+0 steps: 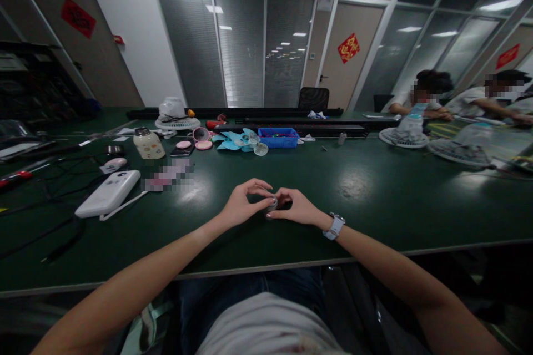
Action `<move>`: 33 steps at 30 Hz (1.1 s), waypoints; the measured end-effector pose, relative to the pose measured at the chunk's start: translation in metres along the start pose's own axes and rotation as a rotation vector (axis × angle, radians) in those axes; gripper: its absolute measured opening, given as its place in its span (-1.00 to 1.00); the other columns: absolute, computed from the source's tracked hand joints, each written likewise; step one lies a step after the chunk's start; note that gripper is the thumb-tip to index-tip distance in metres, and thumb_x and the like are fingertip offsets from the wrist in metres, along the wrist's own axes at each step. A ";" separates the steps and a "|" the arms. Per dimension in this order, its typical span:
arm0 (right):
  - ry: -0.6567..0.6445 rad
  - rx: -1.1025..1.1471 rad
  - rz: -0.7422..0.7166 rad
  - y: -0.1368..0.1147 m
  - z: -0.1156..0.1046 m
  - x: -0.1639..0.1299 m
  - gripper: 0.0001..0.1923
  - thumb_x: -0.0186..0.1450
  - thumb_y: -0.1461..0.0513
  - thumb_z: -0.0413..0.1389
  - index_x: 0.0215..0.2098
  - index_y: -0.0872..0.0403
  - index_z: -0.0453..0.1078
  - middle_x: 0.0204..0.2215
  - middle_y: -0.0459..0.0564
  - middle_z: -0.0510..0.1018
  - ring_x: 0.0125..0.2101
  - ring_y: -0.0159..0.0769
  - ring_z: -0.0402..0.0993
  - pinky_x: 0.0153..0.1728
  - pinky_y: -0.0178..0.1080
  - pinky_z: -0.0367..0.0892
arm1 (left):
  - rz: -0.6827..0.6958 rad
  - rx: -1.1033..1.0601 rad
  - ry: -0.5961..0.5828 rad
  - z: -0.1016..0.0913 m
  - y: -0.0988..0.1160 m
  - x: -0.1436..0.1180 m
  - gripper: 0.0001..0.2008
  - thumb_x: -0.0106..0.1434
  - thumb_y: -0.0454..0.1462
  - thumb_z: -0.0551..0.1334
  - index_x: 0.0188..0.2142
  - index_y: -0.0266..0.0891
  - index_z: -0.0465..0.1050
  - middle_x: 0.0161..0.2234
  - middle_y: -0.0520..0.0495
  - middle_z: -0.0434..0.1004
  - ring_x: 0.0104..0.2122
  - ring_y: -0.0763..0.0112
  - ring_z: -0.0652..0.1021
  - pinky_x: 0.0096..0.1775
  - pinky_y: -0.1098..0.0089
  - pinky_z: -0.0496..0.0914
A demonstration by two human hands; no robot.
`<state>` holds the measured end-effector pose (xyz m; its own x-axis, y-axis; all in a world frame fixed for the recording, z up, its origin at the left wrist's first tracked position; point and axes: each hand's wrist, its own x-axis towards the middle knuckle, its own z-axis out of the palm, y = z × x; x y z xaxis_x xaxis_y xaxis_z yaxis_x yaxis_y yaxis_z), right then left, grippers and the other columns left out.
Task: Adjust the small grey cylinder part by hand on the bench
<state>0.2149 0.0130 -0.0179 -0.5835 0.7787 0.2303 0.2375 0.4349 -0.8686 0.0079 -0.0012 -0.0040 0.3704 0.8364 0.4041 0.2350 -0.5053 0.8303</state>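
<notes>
Small part (272, 204): held at frame centre, between both hands, equally near.
Left hand (241, 204): fingertips pinched on it.
Right hand (297, 208): fingertips pinched on it.

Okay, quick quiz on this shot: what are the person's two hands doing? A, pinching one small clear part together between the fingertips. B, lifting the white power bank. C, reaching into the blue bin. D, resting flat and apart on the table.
A: the left hand and right hand meet over the green table, fingertips closed on a small clear part.
</notes>
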 end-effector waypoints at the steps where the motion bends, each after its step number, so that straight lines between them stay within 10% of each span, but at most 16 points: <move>1: 0.002 -0.002 0.001 0.000 0.000 0.000 -0.57 0.03 0.07 0.38 -0.25 0.13 0.43 -0.35 -0.03 0.59 -0.34 -0.28 0.54 -0.25 -0.20 0.45 | 0.001 0.005 0.008 0.000 0.000 0.000 -0.65 0.15 -0.17 0.39 -0.12 -0.25 0.42 -0.25 -0.16 0.68 -0.17 0.15 0.64 0.00 0.15 0.41; 18: 0.018 -0.013 0.018 -0.003 0.001 0.000 -0.57 0.03 0.10 0.38 -0.22 0.14 0.44 -0.27 0.02 0.61 -0.30 -0.26 0.54 -0.17 -0.15 0.45 | -0.282 0.223 0.024 -0.048 -0.048 0.017 -0.67 -0.03 -0.26 0.43 -0.23 -0.20 0.48 -0.41 -0.06 0.71 -0.28 0.09 0.67 -0.12 0.11 0.44; 33: 0.013 -0.010 0.003 -0.002 0.001 0.000 -0.57 0.04 0.10 0.38 -0.21 0.14 0.44 -0.26 0.02 0.59 -0.29 -0.26 0.54 -0.19 -0.17 0.45 | -0.084 0.139 0.110 -0.030 -0.027 0.015 -0.72 0.11 -0.19 0.39 -0.20 -0.22 0.46 -0.25 -0.12 0.68 -0.17 0.14 0.65 -0.02 0.17 0.42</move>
<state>0.2138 0.0116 -0.0161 -0.5730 0.7857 0.2332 0.2469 0.4368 -0.8650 -0.0199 0.0315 -0.0089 0.2455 0.8911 0.3816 0.3855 -0.4509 0.8050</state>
